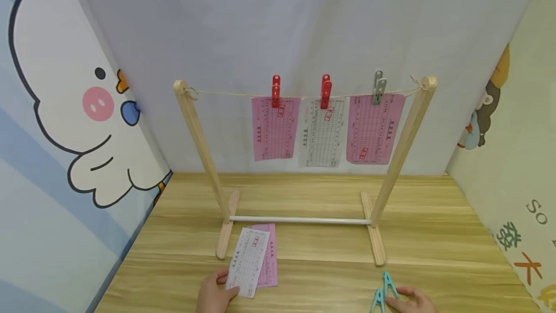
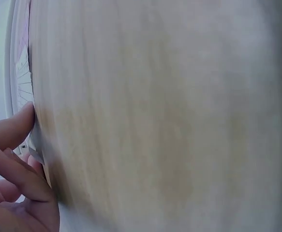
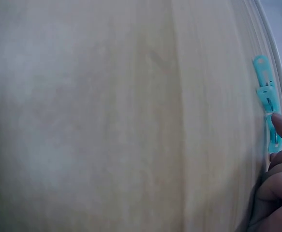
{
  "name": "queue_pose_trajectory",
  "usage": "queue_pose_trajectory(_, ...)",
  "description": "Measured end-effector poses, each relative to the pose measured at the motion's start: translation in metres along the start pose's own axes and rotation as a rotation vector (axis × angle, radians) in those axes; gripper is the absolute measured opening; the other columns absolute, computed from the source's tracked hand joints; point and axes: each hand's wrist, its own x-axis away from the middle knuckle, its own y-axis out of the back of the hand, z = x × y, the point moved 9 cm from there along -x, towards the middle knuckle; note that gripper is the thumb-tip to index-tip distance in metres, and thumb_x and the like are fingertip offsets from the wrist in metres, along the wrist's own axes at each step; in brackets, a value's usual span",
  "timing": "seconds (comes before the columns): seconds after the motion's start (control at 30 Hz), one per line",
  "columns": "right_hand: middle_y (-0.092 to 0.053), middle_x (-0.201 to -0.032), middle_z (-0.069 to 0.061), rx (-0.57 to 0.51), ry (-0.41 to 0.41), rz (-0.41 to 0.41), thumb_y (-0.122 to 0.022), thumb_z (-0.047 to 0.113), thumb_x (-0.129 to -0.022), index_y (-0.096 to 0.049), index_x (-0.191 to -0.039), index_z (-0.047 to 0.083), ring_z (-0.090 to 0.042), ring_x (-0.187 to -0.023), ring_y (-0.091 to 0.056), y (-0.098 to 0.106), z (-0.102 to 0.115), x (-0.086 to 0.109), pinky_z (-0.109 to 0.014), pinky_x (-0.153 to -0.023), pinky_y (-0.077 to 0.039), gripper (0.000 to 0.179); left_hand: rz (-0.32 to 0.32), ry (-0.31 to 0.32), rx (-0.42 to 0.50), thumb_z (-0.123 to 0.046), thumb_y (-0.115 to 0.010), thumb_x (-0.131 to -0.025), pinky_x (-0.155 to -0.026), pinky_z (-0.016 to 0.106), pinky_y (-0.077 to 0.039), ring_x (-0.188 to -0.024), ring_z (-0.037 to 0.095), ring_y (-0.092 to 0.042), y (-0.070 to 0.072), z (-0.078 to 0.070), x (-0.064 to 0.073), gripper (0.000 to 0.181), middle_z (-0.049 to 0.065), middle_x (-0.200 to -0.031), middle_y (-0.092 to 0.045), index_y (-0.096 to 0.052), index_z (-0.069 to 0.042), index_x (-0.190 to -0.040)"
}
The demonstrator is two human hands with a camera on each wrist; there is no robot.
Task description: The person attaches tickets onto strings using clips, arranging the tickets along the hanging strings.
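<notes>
Head view: person at tabletop (image 1: 304,250), both hands at the near edge of frame.
Left hand (image 1: 215,293): narrow grip, thumb and fingers pinching near end of white slip (image 1: 248,262).
White slip: slanted, overlapping loose pink slip (image 1: 271,262), both just right of rack's left foot (image 1: 224,240).
Right hand (image 1: 412,301): narrow grip, pinching upper teal clip (image 1: 388,284); other fingers curled in right wrist view.
Lower teal clip (image 1: 378,298): just beside upper one, cut by frame bottom.
Rack: two wooden posts, left post (image 1: 201,151), right post (image 1: 401,151), joined low down by white rod (image 1: 299,220).
String (image 1: 230,93): tied between post tops.
Hanging, left: pink sheet (image 1: 271,139) under red clip (image 1: 275,96).
Hanging, middle: white sheet (image 1: 321,139) under second red clip (image 1: 326,96).
Hanging, right: wider pink sheet (image 1: 373,132) under grey clip (image 1: 379,92), near right post.
Left wall: big white cartoon bird (image 1: 56,62).
</notes>
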Motion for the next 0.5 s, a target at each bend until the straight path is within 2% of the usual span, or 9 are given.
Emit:
queue_pose_trajectory(0.1,-0.062,-0.064,-0.004,0.014,0.006,0.008,-0.087,0.008,-0.069,-0.037,-0.131,-0.016,-0.019,-0.056,-0.066,-0.0033,0.0015,0.0009,-0.033,-0.054,-0.055,0.083,-0.012,-0.002,0.007,-0.003,-0.083,-0.069,-0.077,0.038,-0.051,-0.089,0.027,-0.066,0.0013,0.0003,-0.0011,0.05,0.018,-0.094,-0.07,-0.065,0.01,-0.114)
queue_pose_trajectory(0.3,-0.051,-0.058,0.003,0.084,0.011,-0.022,-0.09,0.019,-0.066,-0.04,-0.131,-0.013,-0.013,-0.051,-0.058,-0.0045,0.0052,0.0042,-0.029,-0.05,-0.05,0.088,-0.029,-0.009,-0.001,-0.004,-0.082,-0.069,-0.074,0.036,-0.05,-0.085,0.025,-0.065,0.0033,-0.0015,0.0001,0.045,0.016,-0.092,-0.07,-0.067,0.008,-0.109)
queue_pose_trajectory(0.5,-0.055,-0.064,0.001,0.087,0.014,-0.027,-0.087,0.02,-0.07,-0.039,-0.131,-0.012,-0.014,-0.056,-0.06,-0.0036,0.006,0.0049,-0.029,-0.053,-0.051,0.084,-0.021,0.011,-0.006,-0.005,-0.082,-0.069,-0.073,0.035,-0.05,-0.084,0.026,-0.064,0.004,-0.0018,0.0,0.044,0.017,-0.091,-0.068,-0.067,0.008,-0.108)
